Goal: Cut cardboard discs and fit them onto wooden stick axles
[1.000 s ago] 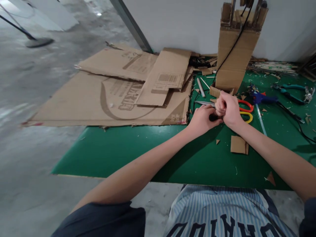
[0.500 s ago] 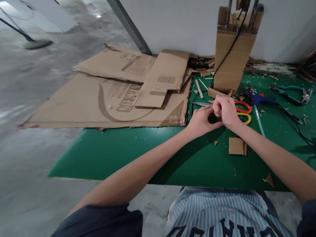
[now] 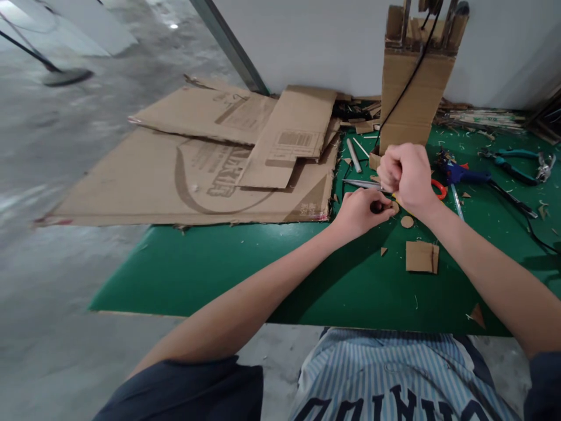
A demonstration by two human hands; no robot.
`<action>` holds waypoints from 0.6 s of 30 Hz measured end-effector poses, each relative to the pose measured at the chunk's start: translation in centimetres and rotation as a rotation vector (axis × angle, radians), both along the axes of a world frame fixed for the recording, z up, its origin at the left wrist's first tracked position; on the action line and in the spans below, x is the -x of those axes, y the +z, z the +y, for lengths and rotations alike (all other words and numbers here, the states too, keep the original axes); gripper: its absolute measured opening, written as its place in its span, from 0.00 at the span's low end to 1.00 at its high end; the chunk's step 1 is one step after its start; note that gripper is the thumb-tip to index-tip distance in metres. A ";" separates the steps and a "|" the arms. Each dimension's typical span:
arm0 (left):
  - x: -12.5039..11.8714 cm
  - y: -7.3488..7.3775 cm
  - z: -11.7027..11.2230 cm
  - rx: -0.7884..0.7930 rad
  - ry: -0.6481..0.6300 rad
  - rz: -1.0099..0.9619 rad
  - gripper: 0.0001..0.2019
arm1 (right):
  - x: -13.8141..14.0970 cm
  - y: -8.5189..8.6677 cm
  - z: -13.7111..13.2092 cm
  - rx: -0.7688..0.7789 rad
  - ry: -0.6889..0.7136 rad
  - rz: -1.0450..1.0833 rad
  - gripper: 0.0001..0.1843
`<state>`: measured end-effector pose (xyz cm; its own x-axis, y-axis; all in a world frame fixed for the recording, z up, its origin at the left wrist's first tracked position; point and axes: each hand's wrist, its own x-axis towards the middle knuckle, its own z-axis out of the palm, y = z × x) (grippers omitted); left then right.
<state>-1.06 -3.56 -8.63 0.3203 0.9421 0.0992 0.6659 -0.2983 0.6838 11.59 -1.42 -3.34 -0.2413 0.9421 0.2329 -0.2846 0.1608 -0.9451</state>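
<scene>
One cardboard disc (image 3: 407, 221) is lying flat on the green tabletop (image 3: 201, 275), near a square cardboard piece (image 3: 421, 258). The left hand (image 3: 362, 211) is pinching a small round piece (image 3: 395, 208) between thumb and finger, its grip nearly closed. The right hand (image 3: 407, 178) is hovering just beside it, over the scissors (image 3: 362, 183), with fingers curled tight; whether that grip is holding anything, I cannot tell.
</scene>
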 end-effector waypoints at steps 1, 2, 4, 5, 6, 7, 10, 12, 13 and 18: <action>0.0 0.0 0.0 -0.005 0.001 -0.010 0.08 | -0.2 0.3 0.2 0.005 0.009 0.005 0.28; 0.0 -0.1 -0.1 -0.013 0.000 -0.011 0.08 | -0.6 0.5 0.3 0.007 0.020 -0.016 0.29; 0.0 -0.1 -0.2 -0.041 -0.009 0.010 0.08 | -2.0 0.8 0.3 0.007 0.045 -0.142 0.29; 0.1 -0.1 -0.2 -0.055 -0.013 0.031 0.08 | -2.9 0.8 0.2 -0.010 0.084 -0.275 0.28; 0.1 -0.1 -0.2 -0.069 -0.015 0.056 0.08 | -3.9 0.9 -0.1 -0.055 0.134 -0.450 0.27; 0.1 -0.1 -0.3 -0.079 -0.017 0.077 0.07 | -5.0 1.0 -0.4 -0.120 0.198 -0.654 0.24; 0.1 -0.1 -0.4 -0.092 -0.023 0.091 0.05 | -8.1 1.0 -1.5 -0.293 0.354 -1.221 0.12; 0.2 0.0 -0.4 -0.085 -0.030 0.082 0.05 | -9.3 0.7 -2.0 -0.315 0.407 -1.433 0.09; 0.2 0.1 -0.4 -0.076 -0.030 0.084 0.05 | -9.7 0.4 -2.2 -0.328 0.413 -1.469 0.08; 0.2 0.3 -0.4 -0.035 -0.023 0.085 0.07 | -10.2 -0.5 -1.8 -0.351 0.400 -1.408 0.06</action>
